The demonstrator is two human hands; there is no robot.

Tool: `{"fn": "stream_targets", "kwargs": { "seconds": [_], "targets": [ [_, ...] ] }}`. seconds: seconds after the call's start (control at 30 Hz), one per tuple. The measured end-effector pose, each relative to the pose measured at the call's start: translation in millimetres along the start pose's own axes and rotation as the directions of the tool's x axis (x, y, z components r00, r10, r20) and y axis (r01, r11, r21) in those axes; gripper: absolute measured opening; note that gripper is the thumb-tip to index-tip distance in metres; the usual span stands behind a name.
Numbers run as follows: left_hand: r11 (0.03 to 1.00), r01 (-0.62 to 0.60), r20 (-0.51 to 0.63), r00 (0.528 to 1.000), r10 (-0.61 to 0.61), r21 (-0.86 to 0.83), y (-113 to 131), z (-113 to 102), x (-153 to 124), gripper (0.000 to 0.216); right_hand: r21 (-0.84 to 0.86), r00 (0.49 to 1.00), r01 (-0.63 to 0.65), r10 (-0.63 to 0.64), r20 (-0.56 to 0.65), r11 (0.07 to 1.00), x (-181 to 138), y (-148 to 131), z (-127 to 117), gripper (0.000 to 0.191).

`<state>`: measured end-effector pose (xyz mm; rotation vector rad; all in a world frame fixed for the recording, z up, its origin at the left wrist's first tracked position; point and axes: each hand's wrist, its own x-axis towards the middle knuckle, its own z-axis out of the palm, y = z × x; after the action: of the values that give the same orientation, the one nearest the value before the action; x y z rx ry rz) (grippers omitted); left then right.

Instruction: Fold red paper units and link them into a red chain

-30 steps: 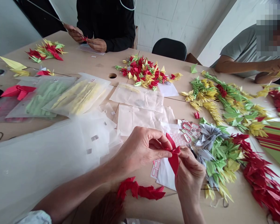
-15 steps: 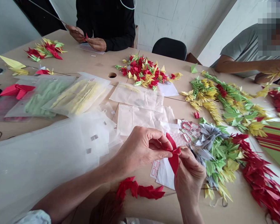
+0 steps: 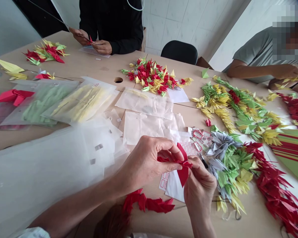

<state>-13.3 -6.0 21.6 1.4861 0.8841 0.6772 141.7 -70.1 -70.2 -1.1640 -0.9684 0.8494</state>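
Label sheets (image 3: 164, 180) lie under the red crane (image 3: 183, 168), green cranes (image 3: 232, 162) just right of it; left hand (image 3: 146, 162) and right hand (image 3: 200, 188) meet there, fingers (image 3: 172, 147) pinching it.

Soft even daylight, edges perhaps warped

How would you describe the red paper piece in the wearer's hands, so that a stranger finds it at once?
On the wooden table, look at the near edge, where the left hand and right hand meet above a white label sheet. Both pinch one red folded paper piece. Unlike the red chain lying below on the table, it is single and held off the surface.
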Motion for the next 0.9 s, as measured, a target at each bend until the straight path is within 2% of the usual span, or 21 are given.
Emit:
{"fn": "stream_targets", "kwargs": {
  "seconds": [0.2,0.5,0.7,0.9],
  "targets": [
    [1.000,-0.008,0.013,1.000,0.008,0.007,1.1,0.3,-1.1,0.008,0.022,0.999,0.054,-0.054,0.006,0.998,0.1,-4.2,2.0,0.008],
    [1.000,0.001,0.043,0.999,-0.001,0.000,-1.4,-0.2,-0.3,0.006,-0.027,0.994,0.104,-0.105,-0.033,0.994,0.8,-7.7,3.2,0.005],
    [1.000,0.029,0.044,0.999,-0.029,0.000,-1.6,0.0,0.3,0.009,0.063,1.000,0.003,-0.003,0.002,0.998,0.8,-7.9,2.7,0.006],
    [0.999,0.048,0.045,0.998,-0.047,-0.010,-2.9,-0.7,0.5,0.009,0.074,1.000,-0.004,0.004,-0.006,0.997,0.8,-8.0,3.7,0.006]
  ]
}}
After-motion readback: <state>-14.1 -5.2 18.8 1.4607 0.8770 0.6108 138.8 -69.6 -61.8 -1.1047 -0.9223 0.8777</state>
